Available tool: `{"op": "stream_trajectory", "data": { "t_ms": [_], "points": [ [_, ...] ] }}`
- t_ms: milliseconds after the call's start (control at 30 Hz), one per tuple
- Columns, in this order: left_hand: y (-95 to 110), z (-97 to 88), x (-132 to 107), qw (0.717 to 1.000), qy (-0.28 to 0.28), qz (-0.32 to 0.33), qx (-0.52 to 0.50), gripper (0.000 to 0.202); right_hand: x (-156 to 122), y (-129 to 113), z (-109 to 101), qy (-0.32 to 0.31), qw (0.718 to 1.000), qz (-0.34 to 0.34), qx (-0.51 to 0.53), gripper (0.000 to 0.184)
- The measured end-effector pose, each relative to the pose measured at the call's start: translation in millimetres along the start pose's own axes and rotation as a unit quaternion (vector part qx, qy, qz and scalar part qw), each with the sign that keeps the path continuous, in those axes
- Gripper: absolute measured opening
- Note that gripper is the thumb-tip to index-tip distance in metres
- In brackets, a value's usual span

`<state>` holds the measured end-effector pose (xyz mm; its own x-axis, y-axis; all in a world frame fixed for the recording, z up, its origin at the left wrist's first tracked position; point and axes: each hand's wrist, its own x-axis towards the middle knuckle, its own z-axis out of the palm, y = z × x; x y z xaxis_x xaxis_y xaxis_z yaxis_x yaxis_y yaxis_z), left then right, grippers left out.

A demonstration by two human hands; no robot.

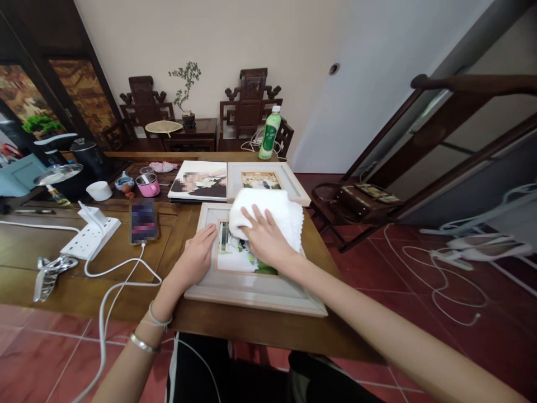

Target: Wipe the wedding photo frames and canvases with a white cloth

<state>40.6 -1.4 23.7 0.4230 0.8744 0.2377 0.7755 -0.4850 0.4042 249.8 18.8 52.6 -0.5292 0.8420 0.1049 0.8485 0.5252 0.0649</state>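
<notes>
A pale wooden picture frame [235,294] lies flat on the wooden table [126,291] in front of me. A folded white towel [281,210] covers the upper part of its glass. My right hand [264,238] lies flat on the towel, fingers stretched out and pressing it down. On the frame's left border rests my left hand [196,258], fingers together and flat, steadying it.
A second frame [289,182] and a photo canvas [200,180] lie behind. A phone [143,221] on a charging cable, a white power strip [90,236], a pink cup [147,185], a white bowl [99,191] and a green bottle [269,133] stand around. Cables trail over the red floor at right.
</notes>
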Motion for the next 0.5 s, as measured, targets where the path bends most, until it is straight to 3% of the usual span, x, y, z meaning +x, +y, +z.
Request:
{"op": "stream_trajectory", "data": {
  "t_ms": [167,333,500],
  "points": [
    [-3,2.5,-1,1.000,0.011,0.005,-0.009,0.047,2,-10,-5,-0.056,0.998,-0.021,0.006,0.050],
    [-2,3.7,0,1.000,0.004,-0.008,-0.011,0.046,-44,-32,-36,-0.137,0.983,-0.083,0.093,0.052],
    [1,2.5,-1,1.000,-0.003,-0.018,-0.004,0.047,-84,-34,-72,-0.193,0.954,-0.134,0.188,0.048]
  ]
}}
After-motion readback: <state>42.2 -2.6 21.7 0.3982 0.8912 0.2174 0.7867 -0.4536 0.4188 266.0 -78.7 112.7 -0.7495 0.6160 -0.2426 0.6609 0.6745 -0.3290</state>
